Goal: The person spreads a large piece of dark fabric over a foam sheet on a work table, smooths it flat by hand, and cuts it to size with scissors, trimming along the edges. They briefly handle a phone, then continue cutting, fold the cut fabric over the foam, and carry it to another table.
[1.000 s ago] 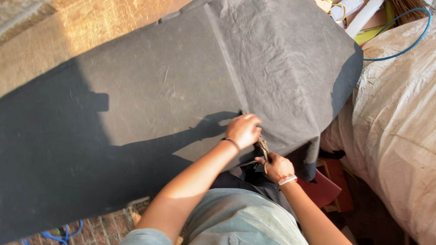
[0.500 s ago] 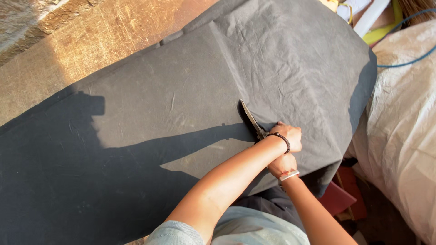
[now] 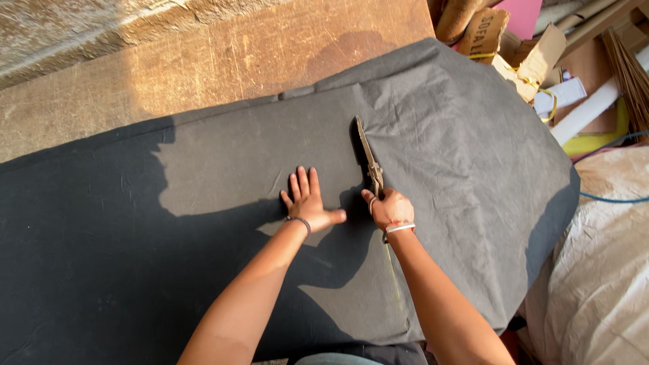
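A large sheet of dark grey cloth [image 3: 223, 169] is spread over a wooden worktop [image 3: 223, 57], covering most of it and hanging over the near and right edges. The right hand [image 3: 391, 209] is closed around the handles of a pair of scissors [image 3: 370, 161], whose long blades point away from the person and lie on the cloth along a straight line running up its middle. A pale bangle sits on that wrist. The left hand [image 3: 309, 203] lies flat on the cloth just to the left of the scissors, palm down, fingers spread wide and holding nothing, the thumb stretched toward the right hand without touching it; a dark band circles its wrist. To the right of the blades the cloth is creased and rumpled; to the left it lies smoother, with part of it in shadow. Beyond the worktop's far right corner are cardboard pieces [image 3: 500, 34], a white tube [image 3: 588, 108] and a blue cable [image 3: 612, 198], and a pale sack [image 3: 602, 270] lies at the right.
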A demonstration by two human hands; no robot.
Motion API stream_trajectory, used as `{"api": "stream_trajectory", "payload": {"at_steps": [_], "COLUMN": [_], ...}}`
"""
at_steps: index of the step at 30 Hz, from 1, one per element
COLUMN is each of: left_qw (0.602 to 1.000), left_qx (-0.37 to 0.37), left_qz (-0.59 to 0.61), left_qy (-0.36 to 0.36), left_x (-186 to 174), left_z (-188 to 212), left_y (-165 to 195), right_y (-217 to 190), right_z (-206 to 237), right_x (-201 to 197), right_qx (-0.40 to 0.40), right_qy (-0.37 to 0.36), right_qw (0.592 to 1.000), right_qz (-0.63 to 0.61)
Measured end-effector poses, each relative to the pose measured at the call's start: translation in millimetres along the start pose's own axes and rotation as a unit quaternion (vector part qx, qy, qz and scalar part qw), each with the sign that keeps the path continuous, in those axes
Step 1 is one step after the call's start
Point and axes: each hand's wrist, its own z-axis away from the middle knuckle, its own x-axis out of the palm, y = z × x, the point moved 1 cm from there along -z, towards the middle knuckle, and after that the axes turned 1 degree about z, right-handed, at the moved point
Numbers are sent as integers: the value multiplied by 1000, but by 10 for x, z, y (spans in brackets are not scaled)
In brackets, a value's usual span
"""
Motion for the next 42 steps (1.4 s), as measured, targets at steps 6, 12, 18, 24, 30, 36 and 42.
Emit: {"api": "stream_trajectory", "payload": {"at_steps": [6,12,18,24,30,36,42], "left_qw": [990,989,990,988,987,986,989], "left_qx": [-24,-19,-8,-9,2,-9,6], "left_qz": [-95,-100,-79,-88,-90,-81,-73], "left_qy": [-98,-109,-120,-124,-132,-144,-128], "left_x": [41,-17,-45,-54,-91,-120,-106], "left_z": [-178,-198,-182,-207,-185,-150,-157], "left_y": [2,-18,-60,-101,-84,-84,-102], "right_y": [-708,-968,-671,-1017,-1091,-690,-920], "right_z": [-736,-848,-585,-966,-979,-817,-1268], "right_x": [-220,-364,-579,-611,-514,-713,-682], "right_qx": [-7,6,-42,11,7,34,40], "right_qy": [2,-17,-77,-80,-66,-170,-185], "right_qw": [1000,1000,996,995,998,964,951], "right_qz": [-16,-7,34,50,10,-203,-245]}}
